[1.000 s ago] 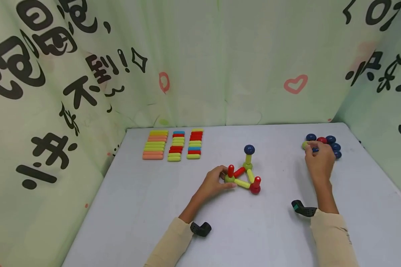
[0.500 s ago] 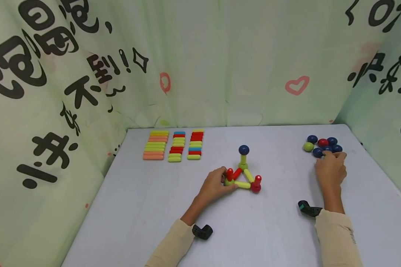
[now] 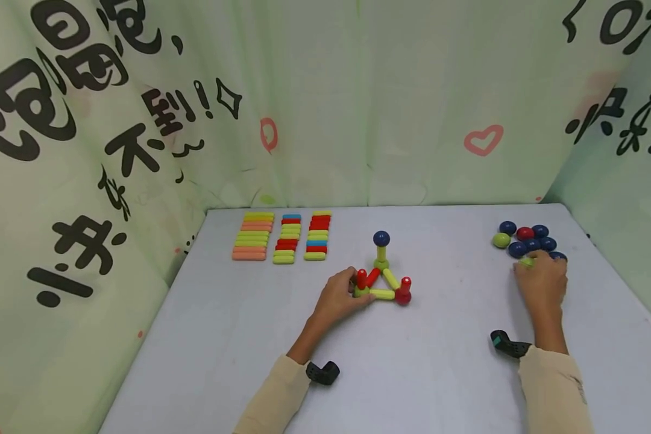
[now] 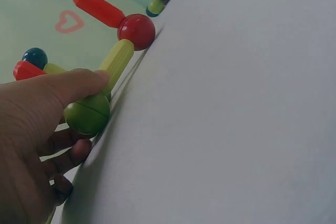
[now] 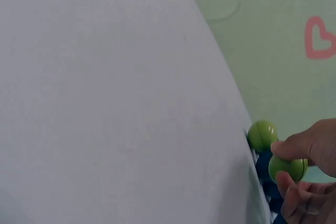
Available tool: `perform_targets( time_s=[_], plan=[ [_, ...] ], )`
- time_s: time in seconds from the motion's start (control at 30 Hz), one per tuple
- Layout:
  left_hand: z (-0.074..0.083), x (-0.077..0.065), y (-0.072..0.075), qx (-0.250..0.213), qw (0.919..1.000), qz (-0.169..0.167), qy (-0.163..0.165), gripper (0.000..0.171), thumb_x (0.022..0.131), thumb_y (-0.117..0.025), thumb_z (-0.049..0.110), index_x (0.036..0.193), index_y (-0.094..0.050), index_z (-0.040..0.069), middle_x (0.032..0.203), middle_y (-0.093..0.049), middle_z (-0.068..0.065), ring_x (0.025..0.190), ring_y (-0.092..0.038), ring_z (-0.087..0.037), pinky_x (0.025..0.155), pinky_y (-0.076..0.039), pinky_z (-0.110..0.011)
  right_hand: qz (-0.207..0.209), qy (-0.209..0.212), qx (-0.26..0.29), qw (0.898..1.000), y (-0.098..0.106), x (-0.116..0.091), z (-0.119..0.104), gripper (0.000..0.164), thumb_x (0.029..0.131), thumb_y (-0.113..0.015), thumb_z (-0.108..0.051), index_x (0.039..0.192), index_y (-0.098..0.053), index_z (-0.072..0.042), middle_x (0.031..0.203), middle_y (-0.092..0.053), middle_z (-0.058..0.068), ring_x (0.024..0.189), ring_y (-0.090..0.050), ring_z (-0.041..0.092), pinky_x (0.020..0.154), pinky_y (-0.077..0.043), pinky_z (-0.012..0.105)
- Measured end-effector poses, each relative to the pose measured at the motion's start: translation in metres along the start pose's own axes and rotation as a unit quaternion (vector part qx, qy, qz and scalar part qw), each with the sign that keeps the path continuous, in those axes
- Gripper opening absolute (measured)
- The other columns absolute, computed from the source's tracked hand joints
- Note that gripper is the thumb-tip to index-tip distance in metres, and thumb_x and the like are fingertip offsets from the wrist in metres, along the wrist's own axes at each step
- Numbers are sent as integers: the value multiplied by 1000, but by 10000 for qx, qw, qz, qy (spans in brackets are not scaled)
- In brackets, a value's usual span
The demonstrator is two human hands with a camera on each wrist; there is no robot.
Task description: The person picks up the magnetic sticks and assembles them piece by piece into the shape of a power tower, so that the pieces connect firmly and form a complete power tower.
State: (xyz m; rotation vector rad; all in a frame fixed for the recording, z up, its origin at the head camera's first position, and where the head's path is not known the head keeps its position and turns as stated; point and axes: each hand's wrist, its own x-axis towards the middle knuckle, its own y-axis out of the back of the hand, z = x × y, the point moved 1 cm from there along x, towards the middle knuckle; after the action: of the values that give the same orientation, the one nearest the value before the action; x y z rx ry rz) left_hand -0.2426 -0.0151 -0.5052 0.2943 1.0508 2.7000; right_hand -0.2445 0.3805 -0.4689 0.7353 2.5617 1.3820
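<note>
A triangular frame of magnetic rods and balls stands on the table; its red corner ball (image 3: 403,296) carries an upright red rod (image 3: 405,283). At the far corner a yellow-green rod rises to a dark blue ball (image 3: 381,239). My left hand (image 3: 337,296) grips the near-left corner, thumb along a yellow-green rod (image 4: 118,64) beside the green corner ball (image 4: 87,115). Over at the right, my right hand (image 3: 542,282) pinches a green ball (image 5: 287,168) between thumb and fingers, at the front of the group of loose balls.
Dark blue balls (image 3: 531,244), a red ball (image 3: 525,233) and another green ball (image 3: 501,240) lie at the back right. Three columns of coloured rods, with pink rods (image 3: 249,255) in the leftmost, lie at the back left. A patterned curtain (image 3: 401,120) hangs behind the table (image 3: 439,374).
My left hand and the triangular frame have shifted slightly left. My right hand has moved from the left side of the loose balls to their front, where it now holds a green ball.
</note>
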Motion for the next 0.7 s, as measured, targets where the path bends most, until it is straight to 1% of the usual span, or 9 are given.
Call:
perform_targets(
  time_s=[0.1, 0.17, 0.23, 0.3, 0.4, 0.5, 0.57, 0.63, 0.7],
  plan=[
    [1, 0, -1, 17, 10000, -31, 28, 37, 81, -79, 37, 100, -56, 15, 80, -54, 3, 74, -49, -9, 59, -41, -17, -22, 765, 387, 9963, -3, -10, -21, 48, 93, -63, -21, 128, -53, 10, 122, -51, 39, 105, -53, 49, 77, -44, 49],
    [1, 0, -2, -2, 10000, -28, 39, 37, 80, -79, 36, 99, -56, 14, 79, -53, 3, 74, -49, -9, 58, -41, -17, -252, 1248, 841, 9883, -8, -20, -39, 48, 94, -64, -28, 129, -56, 4, 121, -56, 33, 92, -60, 34, 71, -47, 33],
    [0, 0, -2, -12, 10000, -24, 33, 37, 80, -79, 36, 99, -56, 14, 80, -53, 3, 74, -49, -9, 58, -41, -17, -679, 1631, 1497, 9728, -14, -30, -59, 49, 95, -64, -32, 131, -56, 0, 121, -58, 24, 80, -64, 19, 65, -45, 20],
    [0, 1, -1, -7, 10000, -35, 15, 37, 81, -79, 36, 100, -56, 14, 79, -53, 3, 73, -48, -9, 58, -40, -17, -1210, 1911, 2129, 9505, -21, -41, -77, 49, 95, -64, -33, 133, -56, -3, 122, -57, 14, 79, -63, 8, 64, -48, 13],
    [0, 2, -1, 41, 10000, -72, -11, 37, 81, -78, 37, 100, -56, 14, 79, -52, 3, 72, -48, -8, 57, -40, -17, -1908, 2257, 2798, 9135, -29, -57, -96, 45, 94, -65, -25, 134, -56, -5, 119, -57, -2, 84, -64, 6, 72, -51, 12],
    [2, 1, 0, 87, 9999, -86, 39, 38, 81, -78, 37, 101, -56, 14, 79, -52, 3, 72, -48, -8, 57, -40, -17, -2345, 2688, 3087, 8817, -35, -67, -107, 41, 93, -68, -16, 131, -58, -5, 115, -60, -13, 86, -62, 8, 76, -53, 15],
    [2, 1, 0, 126, 9999, -84, 66, 38, 81, -78, 38, 101, -56, 14, 79, -52, 3, 72, -48, -8, 56, -39, -17, -2544, 2921, 3190, 8650, -40, -72, -110, 38, 91, -69, -11, 128, -59, -5, 113, -62, -13, 85, -61, 10, 74, -53, 17],
    [3, 1, 0, 173, 9998, -84, 87, 39, 81, -78, 38, 101, -56, 14, 79, -51, 3, 72, -48, -8, 56, -39, -17, -2668, 3148, 3214, 8523, -43, -75, -112, 37, 90, -69, -7, 126, -60, -3, 113, -63, -10, 83, -60, 12, 72, -53, 19],
    [3, 0, 0, 240, 9996, -63, 91, 39, 81, -78, 38, 101, -55, 14, 78, -51, 3, 71, -48, -8, 56, -38, -17, -2718, 3324, 3185, 8451, -45, -78, -114, 37, 88, -70, -5, 124, -60, -2, 112, -64, -6, 83, -59, 13, 71, -53, 20]
  ],
)
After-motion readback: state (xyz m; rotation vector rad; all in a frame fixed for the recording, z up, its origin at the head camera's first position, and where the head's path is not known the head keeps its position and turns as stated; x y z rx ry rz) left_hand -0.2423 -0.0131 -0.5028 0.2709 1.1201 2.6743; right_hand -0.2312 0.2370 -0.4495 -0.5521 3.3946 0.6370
